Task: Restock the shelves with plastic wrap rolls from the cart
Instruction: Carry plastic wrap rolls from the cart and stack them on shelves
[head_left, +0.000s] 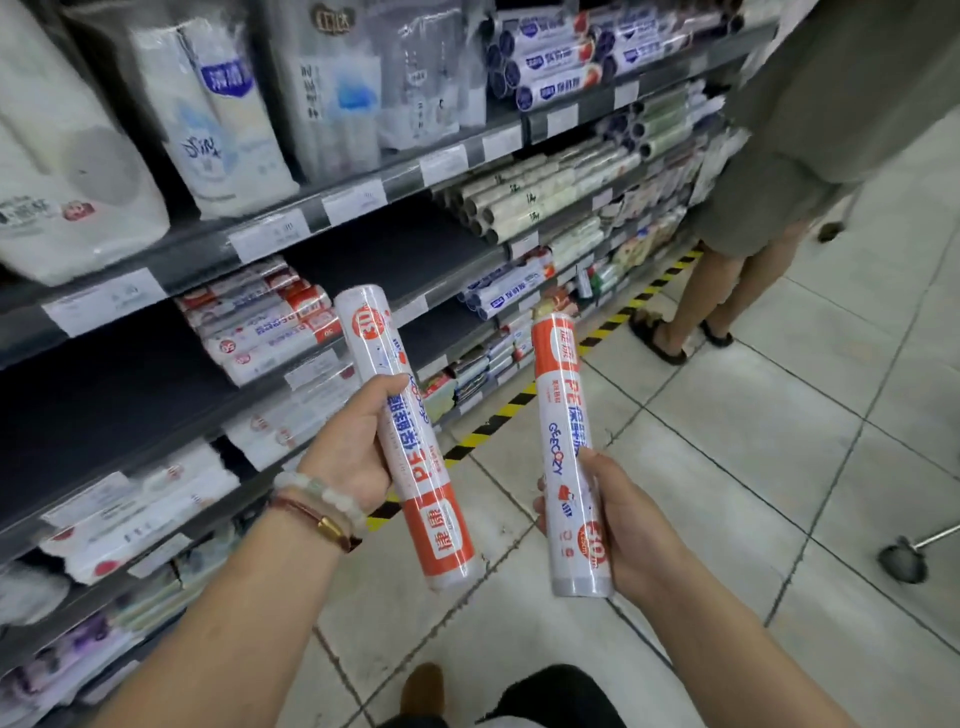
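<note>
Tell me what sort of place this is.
Most likely a supermarket aisle: tiered shelves with price labels on their edges, stacked wrap rolls and packaged paper goods. The left hand and right hand each hold a roll.

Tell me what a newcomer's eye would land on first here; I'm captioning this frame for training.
Two white-and-orange plastic wrap rolls dominate the centre: the left hand grips one roll tilted toward the shelves, and the right hand holds the other roll nearly upright. Behind them, the dark metal shelf shows a bare gap, and a bystander in sandals stands at the right.
</note>
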